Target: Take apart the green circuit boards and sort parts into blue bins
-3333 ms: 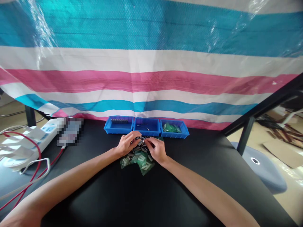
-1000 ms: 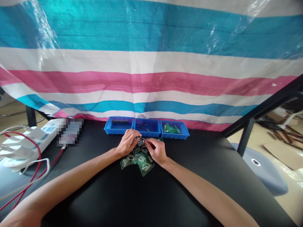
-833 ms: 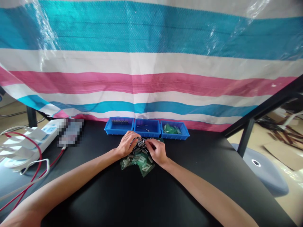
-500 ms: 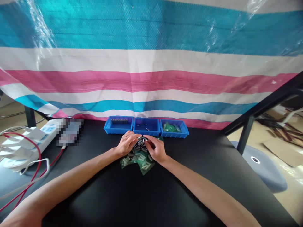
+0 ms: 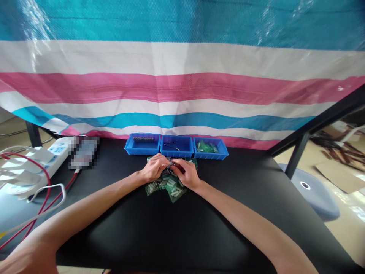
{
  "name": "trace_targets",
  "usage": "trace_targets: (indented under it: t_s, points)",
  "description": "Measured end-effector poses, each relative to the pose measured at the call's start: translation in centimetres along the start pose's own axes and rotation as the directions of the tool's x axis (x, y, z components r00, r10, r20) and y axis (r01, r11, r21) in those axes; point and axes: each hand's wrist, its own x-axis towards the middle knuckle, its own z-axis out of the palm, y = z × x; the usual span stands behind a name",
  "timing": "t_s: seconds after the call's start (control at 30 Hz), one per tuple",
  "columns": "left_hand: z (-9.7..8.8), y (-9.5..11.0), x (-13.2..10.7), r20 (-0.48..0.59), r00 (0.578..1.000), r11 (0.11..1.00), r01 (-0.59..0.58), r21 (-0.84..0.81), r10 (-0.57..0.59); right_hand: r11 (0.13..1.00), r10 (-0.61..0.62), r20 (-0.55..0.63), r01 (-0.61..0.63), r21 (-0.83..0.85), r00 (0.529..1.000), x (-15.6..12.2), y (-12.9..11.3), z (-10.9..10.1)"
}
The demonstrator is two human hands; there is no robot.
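Note:
My left hand (image 5: 154, 170) and my right hand (image 5: 185, 175) meet fingertip to fingertip over a pile of green circuit boards (image 5: 168, 186) on the black table (image 5: 171, 236). Both hands are closed in a pinch around a small dark part (image 5: 170, 164) held between them; what it is stays too small to name. The boards carry rows of pale connectors. Just behind the hands stand three blue trays in a row: the left tray (image 5: 142, 144) with a strip of dark parts, the middle tray (image 5: 176, 146) with a few thin pins, the right tray (image 5: 210, 148) with green pieces.
A white power strip (image 5: 54, 156) with red and white cables (image 5: 37, 194) lies at the left, beside a blurred flat object (image 5: 84, 153). A striped tarp (image 5: 182, 83) hangs behind the trays. A black frame post (image 5: 296, 160) and a grey round stool (image 5: 313, 194) stand at the right.
The view has tipped downward a little, so the scene sits higher in frame. My hands stay over the boards, fingertips drawn closer together around the small part.

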Motion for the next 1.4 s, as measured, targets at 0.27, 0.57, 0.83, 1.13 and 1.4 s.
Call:
trace_targets:
  t_s: [0.27, 0.57, 0.83, 1.13, 1.4]
  points:
    - [0.1, -0.2, -0.5, -0.008, 1.0, 1.0, 0.024, 0.009, -0.024, 0.999, -0.029, 0.131, 0.033, -0.024, 0.991, 0.2, -0.3, -0.2]
    - [-0.1, 0.2, 0.0, -0.026, 0.978, 0.97, 0.207, 0.128, -0.206, 0.999, 0.018, 0.006, -0.018, -0.042, 1.0, 0.1, -0.1, -0.2]
    - [-0.3, 0.6, 0.7, -0.081, 0.994, 0.986, 0.083, 0.146, -0.072, 0.998, 0.018, 0.055, -0.015, -0.067, 0.998, 0.2, 0.4, 0.2]
    - [-0.3, 0.6, 0.2, -0.083, 0.979, 0.967, 0.196, 0.162, -0.185, 0.994, 0.092, 0.054, -0.089, -0.06, 0.994, 0.3, 0.1, 0.0]
    - [-0.2, 0.6, 0.0, -0.056, 0.959, 0.938, 0.285, 0.198, -0.279, 0.994, 0.099, 0.042, -0.097, -0.043, 0.994, 0.3, -0.1, -0.1]
